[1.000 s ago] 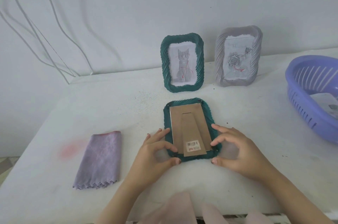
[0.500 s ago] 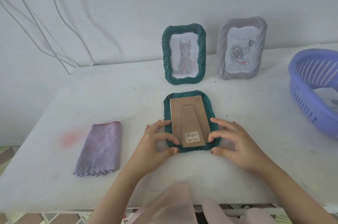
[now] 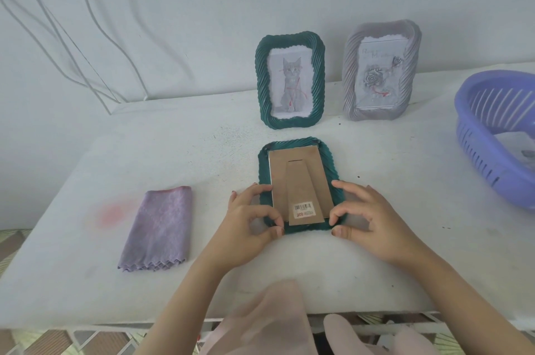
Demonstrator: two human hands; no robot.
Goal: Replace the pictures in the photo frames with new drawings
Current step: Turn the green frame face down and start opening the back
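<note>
A green photo frame lies face down on the white table, its brown cardboard back with a barcode sticker facing up. My left hand pinches the frame's near left corner with curled fingers and thumb. My right hand does the same at the near right corner. Behind it stand a second green frame with a cat drawing and a grey frame with a rose drawing.
A folded purple cloth lies to the left on the table. A purple plastic basket with paper inside sits at the right edge. White cables hang on the wall at the back left. Pink fabric shows at the table's near edge.
The camera has tilted slightly, so everything sits a little higher in view. Both hands stay at the frame's near corners, fingers shifting a little on the edge.
</note>
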